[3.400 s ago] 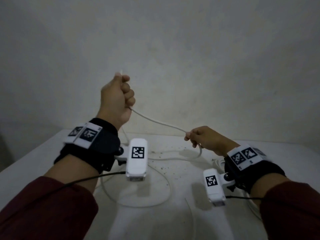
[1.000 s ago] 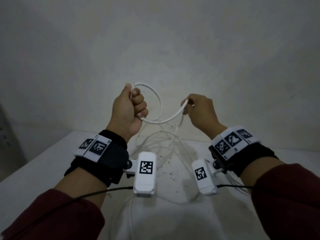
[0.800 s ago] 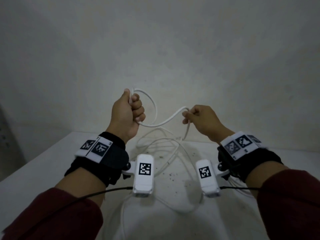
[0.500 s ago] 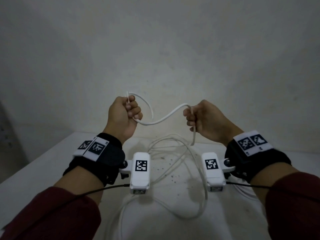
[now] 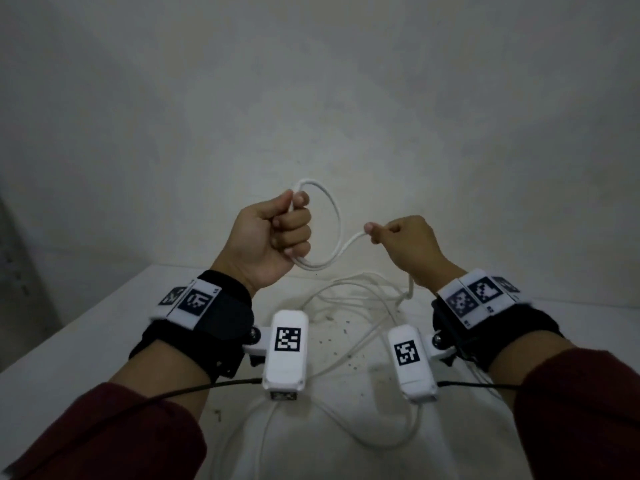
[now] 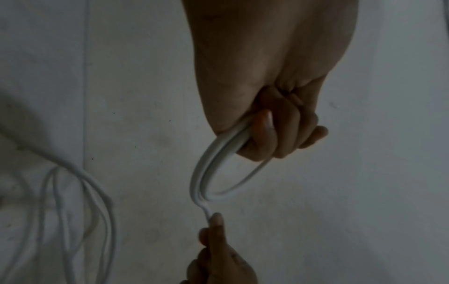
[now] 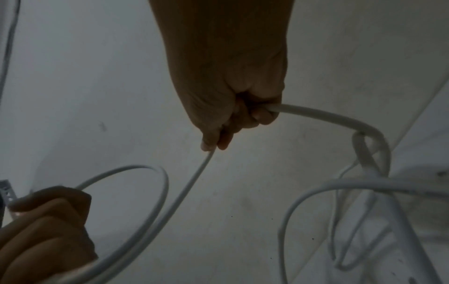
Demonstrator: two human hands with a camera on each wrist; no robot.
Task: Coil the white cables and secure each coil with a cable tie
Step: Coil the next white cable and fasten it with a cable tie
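A white cable (image 5: 337,223) forms a small loop in the air in front of the wall. My left hand (image 5: 277,233) is a fist round the loop's gathered strands (image 6: 218,153), held up at centre left. To its right my right hand (image 5: 401,240) pinches the same cable (image 7: 194,178) between thumb and fingers, and the strand runs through that hand and drops behind it to the table. Loose white cable (image 5: 360,299) lies in tangled curves on the table below both hands. No cable tie shows in any view.
A white table (image 5: 86,348) with dark specks carries the slack cable (image 5: 388,441), which trails to the near edge. A plain pale wall (image 5: 311,98) stands close behind. Black leads (image 5: 207,386) run from the wrist cameras along both forearms.
My left hand has kept its grip while the loop it holds grew rounder and fuller. My right hand slid along the cable, and now pinches it closer to the loop.
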